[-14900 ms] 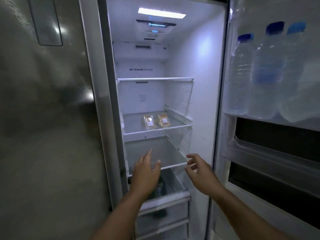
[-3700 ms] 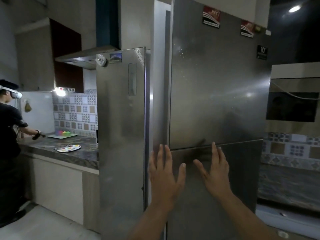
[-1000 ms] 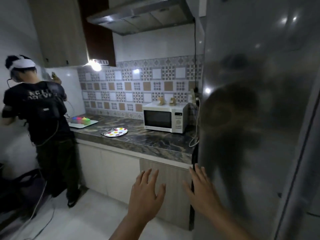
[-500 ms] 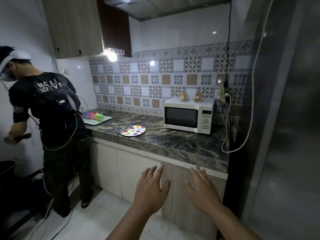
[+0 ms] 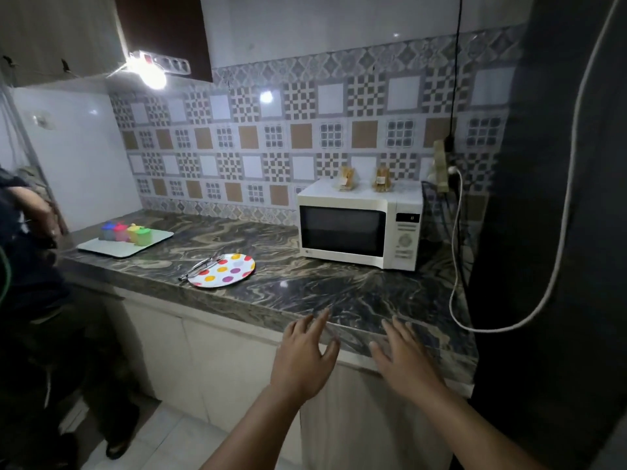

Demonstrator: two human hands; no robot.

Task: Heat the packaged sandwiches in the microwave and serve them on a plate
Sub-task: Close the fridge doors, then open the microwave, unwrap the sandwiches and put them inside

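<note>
Two packaged sandwiches, one on the left (image 5: 346,178) and one on the right (image 5: 382,179), stand side by side on top of a white microwave (image 5: 360,226) whose door is closed. A polka-dot plate (image 5: 224,269) lies on the marble counter (image 5: 305,286) left of the microwave, with metal tongs (image 5: 200,267) resting on its left edge. My left hand (image 5: 302,356) and my right hand (image 5: 402,361) hover with spread fingers at the counter's front edge, holding nothing.
A white tray (image 5: 125,245) with several coloured cups sits at the counter's far left. Another person (image 5: 30,300) stands at the left. The dark fridge side (image 5: 549,232) rises on the right, with a white cable (image 5: 556,232) hanging beside it.
The view has moved closer to the counter and microwave. Both hands stay empty and spread, now over the counter's front edge. The person at the left has slid mostly out of view.
</note>
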